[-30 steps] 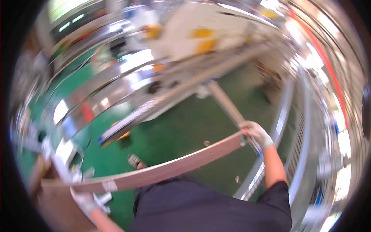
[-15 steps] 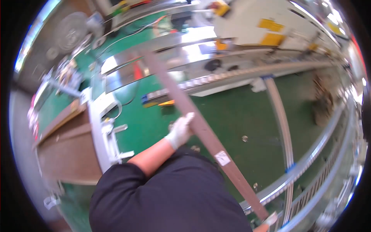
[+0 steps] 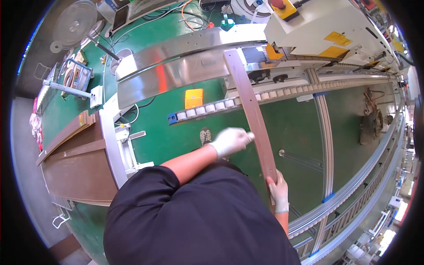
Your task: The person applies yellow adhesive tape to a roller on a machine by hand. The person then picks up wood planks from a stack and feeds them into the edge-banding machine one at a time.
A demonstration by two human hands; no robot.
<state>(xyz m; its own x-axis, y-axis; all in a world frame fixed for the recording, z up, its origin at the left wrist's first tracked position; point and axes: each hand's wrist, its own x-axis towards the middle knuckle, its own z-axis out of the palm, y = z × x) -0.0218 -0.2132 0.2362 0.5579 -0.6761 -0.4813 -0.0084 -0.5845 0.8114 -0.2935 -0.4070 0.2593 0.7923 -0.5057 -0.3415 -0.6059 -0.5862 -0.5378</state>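
Note:
A long, narrow brown board (image 3: pixel 251 104) with small holes slants in front of me, its far end over the bare metal plates. My right hand (image 3: pixel 279 191), in a white glove, is closed around the board's near end, the thumb on its upper face. At the board's left edge is my left hand (image 3: pixel 230 141), also gloved. Its fingers are curled closed and one fingertip overlaps the edge; whether anything small is inside them is hidden. Under the board passes a rail of white rollers (image 3: pixel 210 107) with a blue end cap.
Brown panels (image 3: pixel 79 172) lie stacked at the left beside a white frame (image 3: pixel 128 154). Shiny metal plates (image 3: pixel 176 75) cross the far side, near a white machine (image 3: pixel 318 35). Metal roller rails (image 3: pixel 353 181) curve along the right. A yellow box (image 3: pixel 193 98) sits on the green floor.
The board's far end has swung right and its near end has come closer. My left hand has moved right, my right hand up into fuller view. A white label on the board no longer shows.

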